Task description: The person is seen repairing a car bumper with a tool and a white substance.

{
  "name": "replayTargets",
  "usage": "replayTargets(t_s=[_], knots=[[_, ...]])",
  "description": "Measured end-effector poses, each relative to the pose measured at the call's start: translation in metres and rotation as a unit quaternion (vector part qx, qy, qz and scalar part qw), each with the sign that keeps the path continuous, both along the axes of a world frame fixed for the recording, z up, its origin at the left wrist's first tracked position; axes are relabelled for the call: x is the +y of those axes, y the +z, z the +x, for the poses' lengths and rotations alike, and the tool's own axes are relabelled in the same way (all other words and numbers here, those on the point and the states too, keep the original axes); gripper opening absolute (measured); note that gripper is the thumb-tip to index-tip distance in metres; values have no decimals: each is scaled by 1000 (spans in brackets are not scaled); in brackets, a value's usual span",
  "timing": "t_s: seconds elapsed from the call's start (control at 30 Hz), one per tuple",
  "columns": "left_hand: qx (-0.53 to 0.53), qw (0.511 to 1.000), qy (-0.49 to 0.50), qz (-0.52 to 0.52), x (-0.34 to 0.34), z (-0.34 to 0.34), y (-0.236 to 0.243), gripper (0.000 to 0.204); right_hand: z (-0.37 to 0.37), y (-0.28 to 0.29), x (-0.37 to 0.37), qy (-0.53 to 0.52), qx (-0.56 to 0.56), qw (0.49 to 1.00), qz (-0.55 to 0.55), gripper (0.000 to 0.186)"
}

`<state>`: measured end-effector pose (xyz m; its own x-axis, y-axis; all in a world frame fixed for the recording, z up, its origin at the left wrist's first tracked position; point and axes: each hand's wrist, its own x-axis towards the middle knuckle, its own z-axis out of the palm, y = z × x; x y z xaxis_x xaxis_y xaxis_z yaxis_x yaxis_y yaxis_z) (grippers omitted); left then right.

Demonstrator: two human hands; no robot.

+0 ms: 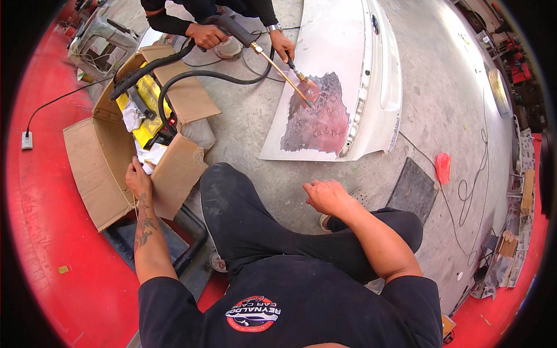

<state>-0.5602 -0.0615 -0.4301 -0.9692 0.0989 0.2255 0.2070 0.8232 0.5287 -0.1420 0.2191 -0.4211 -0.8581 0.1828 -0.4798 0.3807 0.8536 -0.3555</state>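
Observation:
My left hand (138,177) is at the near edge of an open cardboard box (98,171), fingers curled at its rim beside crumpled white wrapping (152,158). A yellow machine (148,101) sits in the box, with thick black hoses. Loosely closed, my right hand (329,197) hovers over my bent leg with nothing visible in it. Opposite me, a co-worker's hand (207,36) grips a black pistol-handled torch (235,29) with a long brass tube. Their other hand (282,45) holds a scraper-like tool (297,71) against a blistered, reddish patch (319,119) on a white car panel (290,139).
A dark flat sheet (413,190) and a red plastic piece (442,168) lie right of me on the concrete floor. Cables (464,197) trail farther right. On the left, a power outlet (26,140) rests on red flooring. Behind the box stands a grey plastic stool (107,43).

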Motion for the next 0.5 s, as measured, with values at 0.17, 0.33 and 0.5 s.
replayTargets(t_s=[0.17, 0.33, 0.5], knots=[[-2, 1000, 1, -4, 1, 1, 1, 51, 0, 1, 0, 3, -1, 1000, 0, 25], [-2, 1000, 2, -4, 1, 1, 2, 51, 0, 1, 0, 2, -7, 1000, -2, 25], [-4, 1000, 4, -3, -1, 0, -1, 51, 1, -1, -1, 3, -3, 1000, -1, 25]])
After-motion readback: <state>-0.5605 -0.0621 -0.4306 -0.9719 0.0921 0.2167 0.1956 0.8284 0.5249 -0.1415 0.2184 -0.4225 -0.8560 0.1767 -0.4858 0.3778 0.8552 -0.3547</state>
